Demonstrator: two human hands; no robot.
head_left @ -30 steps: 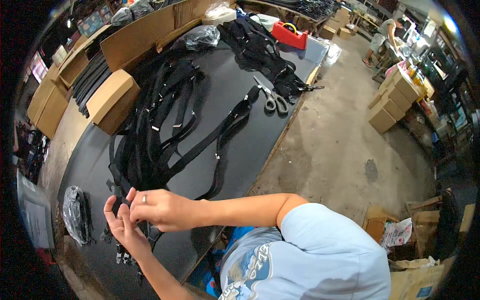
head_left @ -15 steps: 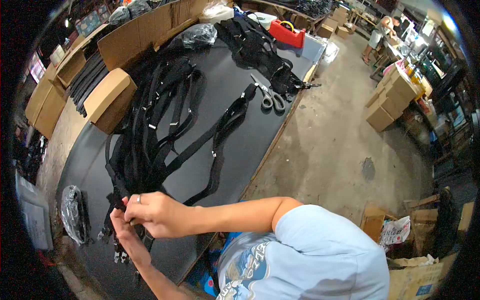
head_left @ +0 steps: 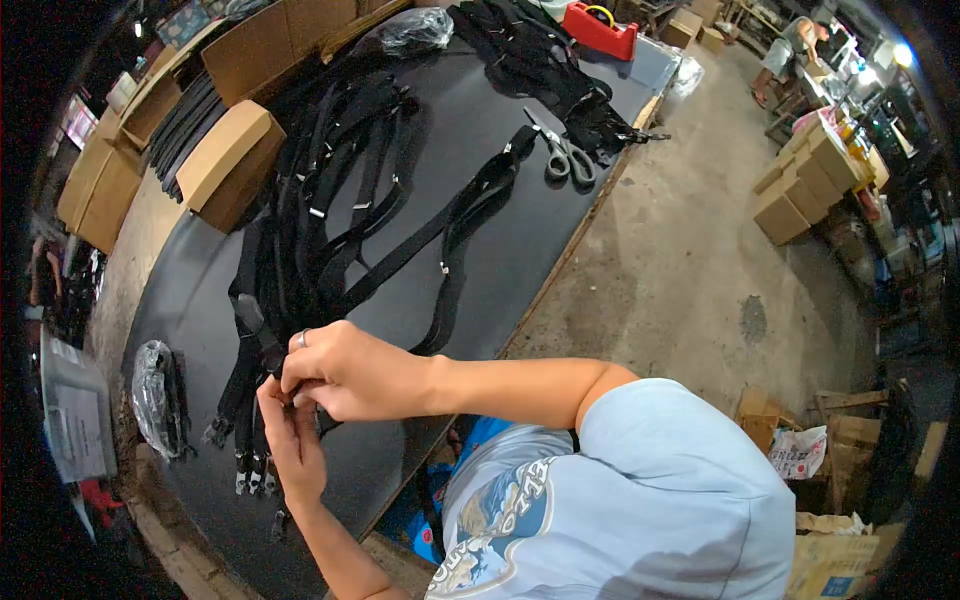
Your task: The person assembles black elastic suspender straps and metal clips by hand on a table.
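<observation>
Black elastic suspenders (head_left: 290,240) with silver metal fittings lie bundled along the table, their near ends gathered under my hands. My right hand (head_left: 365,378), with a ring on one finger, pinches a black strap end at the near end of the bundle. Just below it, touching it, my left hand (head_left: 297,450) has its fingertips closed on the same strap end. The exact piece between the fingertips is mostly hidden. Metal clips (head_left: 250,475) hang out of the bundle left of my left hand. One looped suspender (head_left: 440,220) stretches toward the scissors (head_left: 562,155).
A plastic-wrapped packet (head_left: 157,400) lies at the table's left edge. An open cardboard box (head_left: 230,165) stands beyond the bundle. Farther back are another pile of black straps (head_left: 545,75) and a red tape dispenser (head_left: 600,32). Another person (head_left: 790,60) works at a far bench.
The view has shifted, so the table contents sit differently in the frame. Both hands stay together at the strap end, and the left fingers look straighter. A strap fold beside them has changed shape.
</observation>
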